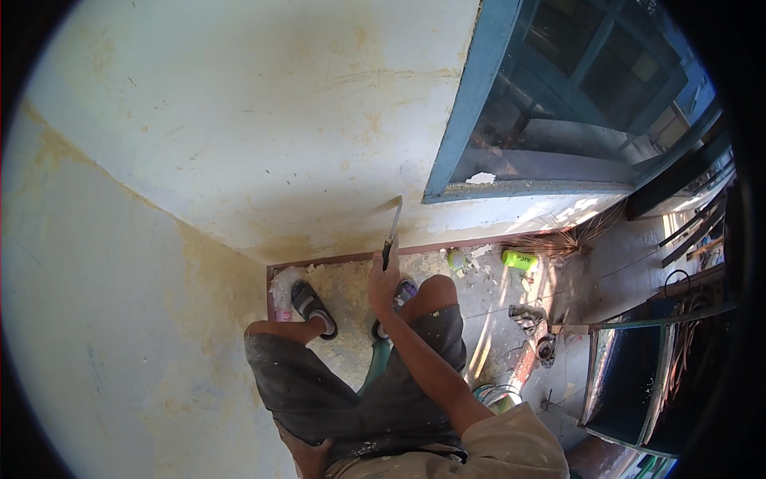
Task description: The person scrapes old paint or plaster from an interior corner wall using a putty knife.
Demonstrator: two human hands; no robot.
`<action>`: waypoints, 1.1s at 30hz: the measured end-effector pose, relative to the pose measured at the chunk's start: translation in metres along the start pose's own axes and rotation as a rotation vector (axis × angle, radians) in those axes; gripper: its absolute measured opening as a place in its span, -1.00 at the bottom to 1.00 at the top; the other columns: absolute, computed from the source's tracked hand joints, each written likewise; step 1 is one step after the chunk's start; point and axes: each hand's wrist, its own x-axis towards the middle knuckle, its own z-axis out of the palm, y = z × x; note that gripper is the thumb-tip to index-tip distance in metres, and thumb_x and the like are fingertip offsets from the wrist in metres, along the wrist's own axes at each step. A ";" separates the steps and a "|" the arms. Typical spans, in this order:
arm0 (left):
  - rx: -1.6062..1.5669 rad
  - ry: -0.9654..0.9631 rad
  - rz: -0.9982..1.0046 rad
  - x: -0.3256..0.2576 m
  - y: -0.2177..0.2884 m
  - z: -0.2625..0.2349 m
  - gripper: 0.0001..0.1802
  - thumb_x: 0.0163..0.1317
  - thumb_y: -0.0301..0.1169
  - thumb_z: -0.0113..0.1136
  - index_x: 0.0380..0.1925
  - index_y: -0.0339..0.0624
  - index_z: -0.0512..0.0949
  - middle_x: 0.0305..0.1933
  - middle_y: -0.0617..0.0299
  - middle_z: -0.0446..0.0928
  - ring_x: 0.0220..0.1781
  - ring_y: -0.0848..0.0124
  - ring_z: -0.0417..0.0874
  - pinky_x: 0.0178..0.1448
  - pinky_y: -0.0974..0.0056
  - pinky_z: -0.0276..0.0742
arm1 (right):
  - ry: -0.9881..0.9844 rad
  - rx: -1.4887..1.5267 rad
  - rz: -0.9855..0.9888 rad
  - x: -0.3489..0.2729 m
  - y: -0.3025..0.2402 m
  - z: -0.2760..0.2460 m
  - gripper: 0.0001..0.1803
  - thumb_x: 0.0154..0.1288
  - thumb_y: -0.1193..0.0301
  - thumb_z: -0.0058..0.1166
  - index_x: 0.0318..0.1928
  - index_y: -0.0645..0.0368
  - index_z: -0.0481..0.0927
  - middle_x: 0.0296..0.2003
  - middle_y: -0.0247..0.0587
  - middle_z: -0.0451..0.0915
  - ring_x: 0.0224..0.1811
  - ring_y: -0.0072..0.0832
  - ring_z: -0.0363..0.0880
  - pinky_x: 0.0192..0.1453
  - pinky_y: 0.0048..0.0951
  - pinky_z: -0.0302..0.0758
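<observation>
My right hand (383, 285) is closed round the black handle of a scraper (395, 219), its metal blade pointing up and away from me. The blade's tip is at or just in front of the pale wall (263, 136), left of the window's lower corner; contact is hard to tell. Yellowish bare patches and small chips mark the wall's paint. Low at the lower edge, my left hand (306, 453) lies against my dark shorts by the hip, its fingers mostly hidden.
A blue window frame (471, 104) stands at the upper right. Paint flakes litter the floor (351, 279) by my sandals. A green container (519, 259), a twig broom (570, 239), a bucket (496, 395) and a dark shelf-like frame (630, 383) are to the right. A plastic-wrapped bottle (282, 295) sits in the corner.
</observation>
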 end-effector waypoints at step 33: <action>-0.037 -0.092 0.194 0.057 -0.012 0.003 0.35 -0.45 -0.25 0.48 0.34 -0.33 -0.20 0.37 -0.18 -0.04 0.42 0.02 0.00 0.45 0.11 -0.08 | 0.275 0.310 0.174 0.027 -0.019 0.024 -0.41 0.27 0.54 -0.18 0.32 0.36 0.08 0.19 0.16 0.30 0.17 -0.22 0.34 0.25 -0.38 0.21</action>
